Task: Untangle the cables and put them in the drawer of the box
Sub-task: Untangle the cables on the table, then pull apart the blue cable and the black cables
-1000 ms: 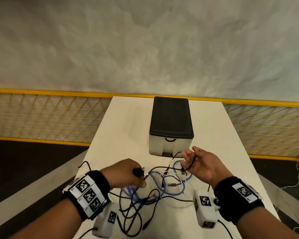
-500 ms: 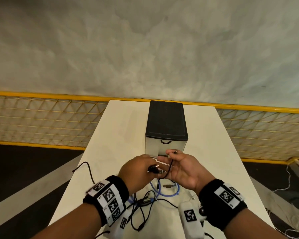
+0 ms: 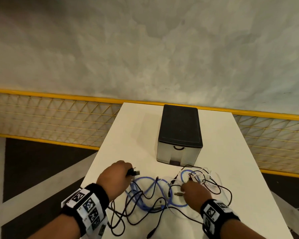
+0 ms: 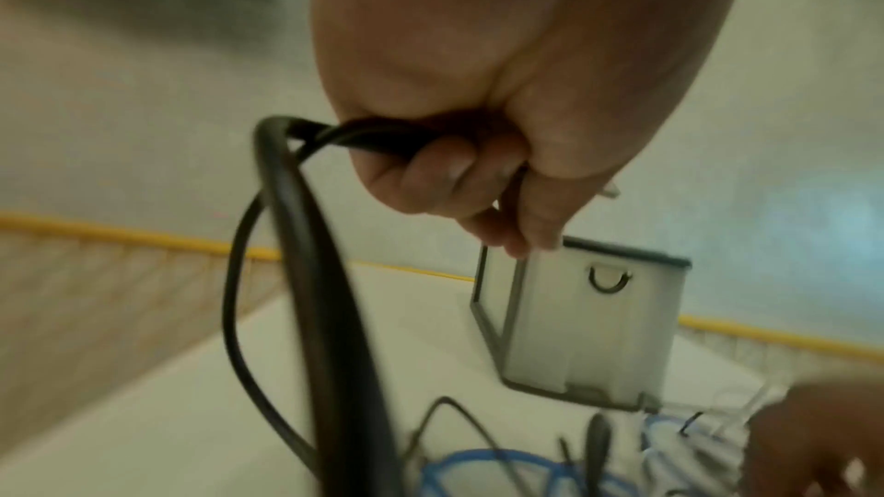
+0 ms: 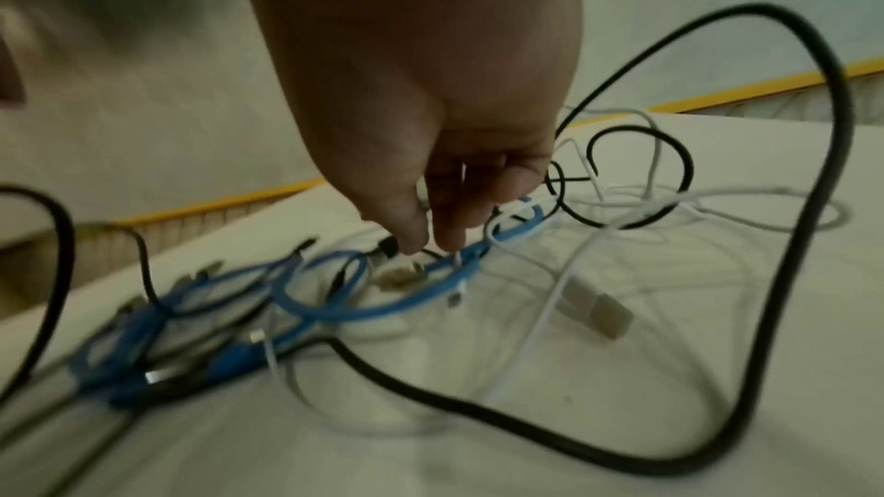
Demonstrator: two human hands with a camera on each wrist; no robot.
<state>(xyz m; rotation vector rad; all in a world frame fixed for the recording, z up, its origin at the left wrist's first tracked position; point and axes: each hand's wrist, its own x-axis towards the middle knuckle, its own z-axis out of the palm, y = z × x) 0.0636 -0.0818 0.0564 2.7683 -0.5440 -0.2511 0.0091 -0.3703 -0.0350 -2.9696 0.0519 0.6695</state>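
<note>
A tangle of cables lies on the white table (image 3: 136, 135) in front of the black-topped box (image 3: 179, 125); its drawer (image 3: 178, 153) is closed. My left hand (image 3: 128, 173) grips the plug end of a black cable (image 3: 135, 173) at the tangle's left edge; in the left wrist view its fingers (image 4: 445, 172) curl round that cable (image 4: 306, 240). My right hand (image 3: 185, 188) reaches down into the right part of the tangle. Its fingertips (image 5: 413, 240) pinch a thin white cable (image 5: 456, 271) just above the blue cable (image 5: 382, 312), which loops across the middle (image 3: 145, 180).
More black loops (image 3: 223, 188) and white strands (image 3: 209, 173) spread to the right of the box front. A yellow mesh fence (image 3: 59, 118) runs behind the table, and dark floor lies on both sides. Bare tabletop lies left of the box.
The hands, close together in front of the drawer half a second ago, have parted. The left hand moved left with the black plug; the right hand dropped onto the tangle.
</note>
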